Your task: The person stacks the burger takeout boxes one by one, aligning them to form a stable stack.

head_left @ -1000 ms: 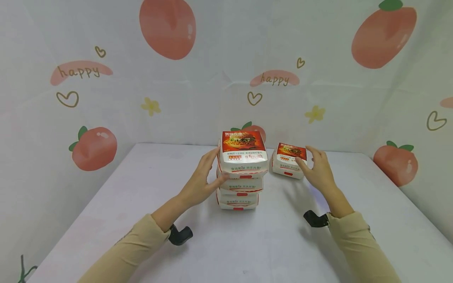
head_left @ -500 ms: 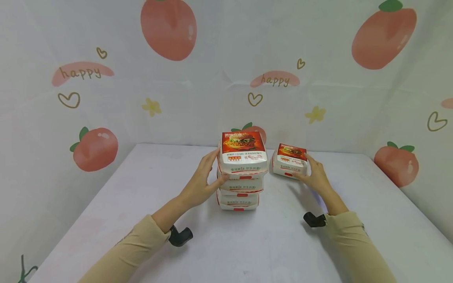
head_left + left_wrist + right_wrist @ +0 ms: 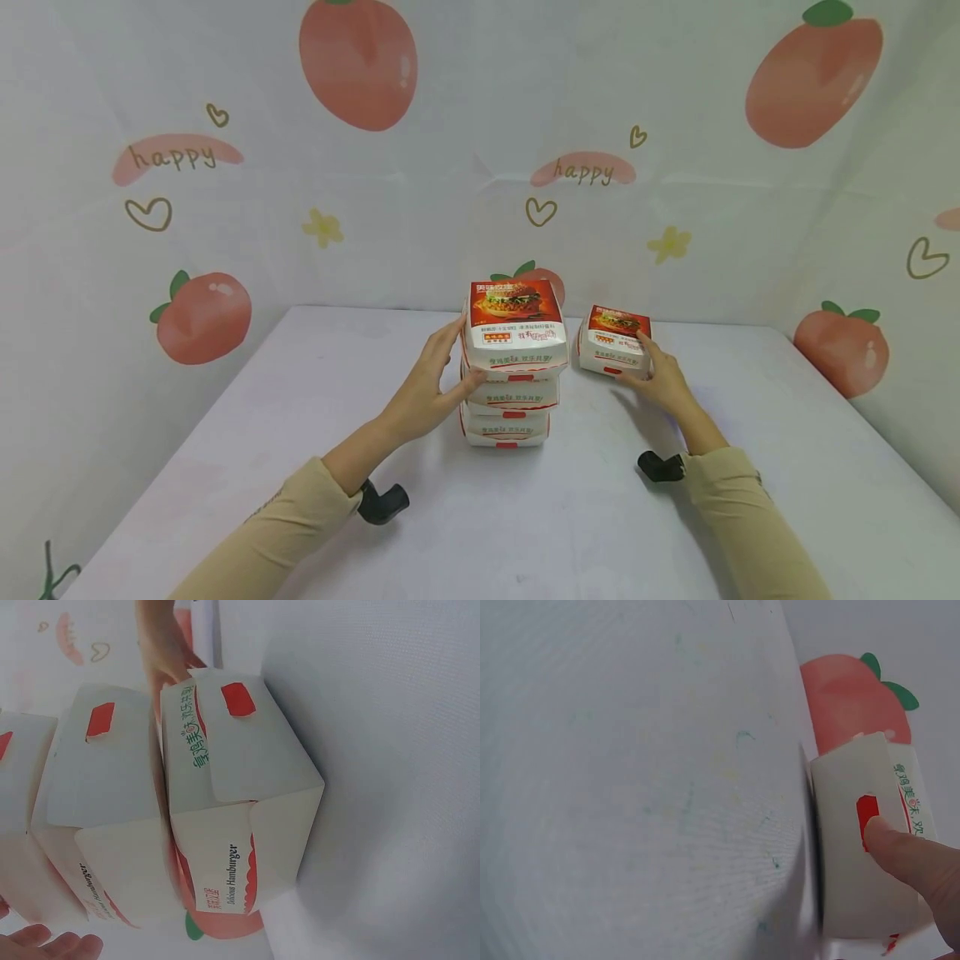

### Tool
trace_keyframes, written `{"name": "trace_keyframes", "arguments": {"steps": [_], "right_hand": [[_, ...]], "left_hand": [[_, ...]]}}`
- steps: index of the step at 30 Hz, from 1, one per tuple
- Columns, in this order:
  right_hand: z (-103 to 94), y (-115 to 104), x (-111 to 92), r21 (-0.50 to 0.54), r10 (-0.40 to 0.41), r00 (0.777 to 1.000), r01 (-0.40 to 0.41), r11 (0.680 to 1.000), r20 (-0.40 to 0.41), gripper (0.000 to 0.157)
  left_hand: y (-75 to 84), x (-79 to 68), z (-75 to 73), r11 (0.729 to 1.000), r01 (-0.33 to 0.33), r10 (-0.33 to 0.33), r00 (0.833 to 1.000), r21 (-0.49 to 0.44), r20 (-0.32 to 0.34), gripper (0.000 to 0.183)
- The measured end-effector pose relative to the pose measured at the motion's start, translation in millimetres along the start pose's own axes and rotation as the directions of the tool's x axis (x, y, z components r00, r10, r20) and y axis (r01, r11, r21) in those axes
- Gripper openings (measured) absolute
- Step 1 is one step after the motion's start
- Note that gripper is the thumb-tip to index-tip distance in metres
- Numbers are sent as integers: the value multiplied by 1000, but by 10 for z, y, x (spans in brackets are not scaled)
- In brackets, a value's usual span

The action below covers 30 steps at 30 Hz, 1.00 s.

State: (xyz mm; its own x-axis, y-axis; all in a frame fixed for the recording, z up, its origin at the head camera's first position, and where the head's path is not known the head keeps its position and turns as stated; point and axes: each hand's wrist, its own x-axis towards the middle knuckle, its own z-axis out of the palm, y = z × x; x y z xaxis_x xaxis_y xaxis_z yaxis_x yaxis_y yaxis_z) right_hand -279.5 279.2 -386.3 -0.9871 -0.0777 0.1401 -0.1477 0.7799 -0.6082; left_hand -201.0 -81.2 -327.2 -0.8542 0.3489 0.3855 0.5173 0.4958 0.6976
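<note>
Grasping of a single burger box beside a stack by a person's two bare hands. The step in hand was judged to be the securing of the single box [image 3: 609, 348] by the right grip [image 3: 662, 385], with the left grip [image 3: 420, 392] steadying the stack [image 3: 513, 392]. The box stood upright, printed lid uppermost, near the stack on its right and farther back; it appeared to rest on the tabletop [image 3: 487, 517].

Relative to the right grip, the box lay between thumb and fingers: the thumb [image 3: 904, 851] pressed the front flap at its red tab [image 3: 865, 810], while a forefinger reached the upper right edge. The spread was about that of the box itself, and the hold looked like a pinch; the remaining fingers were hidden.

The left grip was widely spread round the front left corner of the top box [image 3: 517, 337], fingers along its side and thumb at its lower front edge; how firmly it pressed could not be told. Two more boxes lay beneath. The next move was judged to call for even pressure, lest the card flap buckle, and for clearance from the adjacent stack.
</note>
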Motion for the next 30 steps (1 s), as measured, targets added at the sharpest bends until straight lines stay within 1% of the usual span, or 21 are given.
{"name": "trace_keyframes", "arguments": {"steps": [4,8,12,17,21,30], "right_hand": [[0,-9,-12,3,2,1000,-2,1000,15,84],[-1,-14,-27,6,28,999,-28,1000,41,82],[-8,-22,-34,0,42,998,-42,999,42,78],[-20,-35,-43,-6,37,999,-36,999,21,73],[-26,-47,-46,-25,31,1000,-31,999,-1,69],[-51,-73,-51,-46,30,999,-32,998,-36,67]], "left_hand": [[-6,4,0,1000,10,-10,1000,-4,7,73],[-15,7,4,1000,9,-9,1000,-5,9,73],[-19,5,7,1000,5,-5,1000,-2,4,72],[-10,2,5,1000,-11,11,1000,-1,-6,72],[-6,2,5,1000,-10,10,1000,-3,-10,73],[-1,4,0,1000,-24,24,1000,4,-12,73]]}}
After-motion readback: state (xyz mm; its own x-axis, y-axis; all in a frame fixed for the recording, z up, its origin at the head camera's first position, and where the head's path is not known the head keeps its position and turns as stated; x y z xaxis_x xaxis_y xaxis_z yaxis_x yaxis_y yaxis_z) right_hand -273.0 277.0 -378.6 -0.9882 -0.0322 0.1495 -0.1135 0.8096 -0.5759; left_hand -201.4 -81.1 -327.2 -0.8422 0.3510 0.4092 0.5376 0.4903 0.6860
